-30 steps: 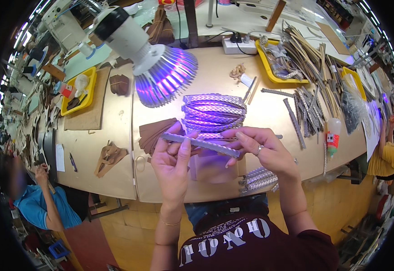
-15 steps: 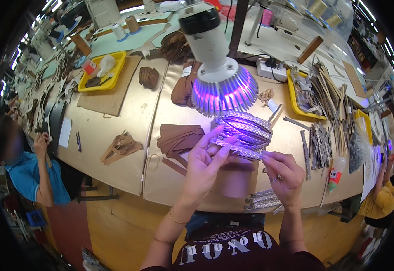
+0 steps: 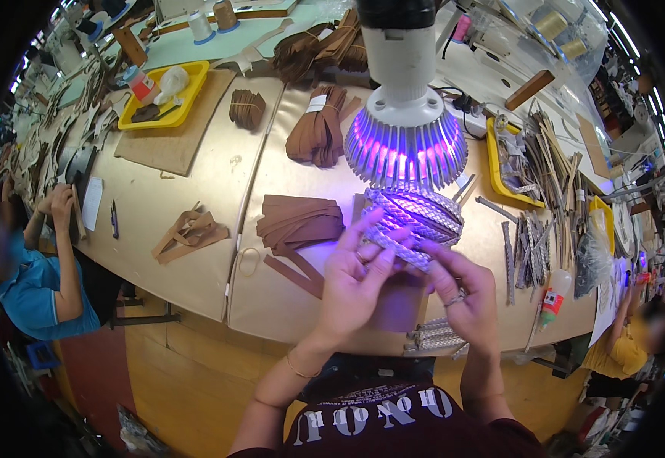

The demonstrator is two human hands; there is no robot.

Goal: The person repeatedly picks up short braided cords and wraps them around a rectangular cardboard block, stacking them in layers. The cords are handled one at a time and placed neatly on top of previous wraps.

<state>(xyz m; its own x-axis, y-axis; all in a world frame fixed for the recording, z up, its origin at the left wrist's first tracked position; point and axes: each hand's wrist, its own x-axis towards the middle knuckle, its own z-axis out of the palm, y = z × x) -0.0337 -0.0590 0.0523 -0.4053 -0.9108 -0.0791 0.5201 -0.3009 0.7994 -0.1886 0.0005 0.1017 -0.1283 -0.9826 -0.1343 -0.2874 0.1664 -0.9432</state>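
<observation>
My left hand [image 3: 354, 286] pinches a pale braided strap [image 3: 401, 250] between thumb and fingers, just below the lamp. At the strap's right end, the thumb and forefinger of my right hand [image 3: 466, 296] are closed on it. Behind both hands lies a bundle of braided straps [image 3: 443, 212], lit violet by the lamp [image 3: 406, 149] with its ribbed metal head. To the left of my left hand sits a stack of flat brown strips [image 3: 298, 221]. More braided straps [image 3: 435, 336] lie at the table's near edge, below my right hand.
A yellow tray [image 3: 195, 84] stands at the far left, and another yellow tray [image 3: 494, 164] at the right, beside many thin strips [image 3: 561, 164]. A glue bottle [image 3: 553, 298] lies near the right edge. Co-workers sit left, in a blue shirt [image 3: 42, 290], and right.
My right hand has moved up and in toward my left hand along the strap. The whole view has shifted, so the lamp appears farther right.
</observation>
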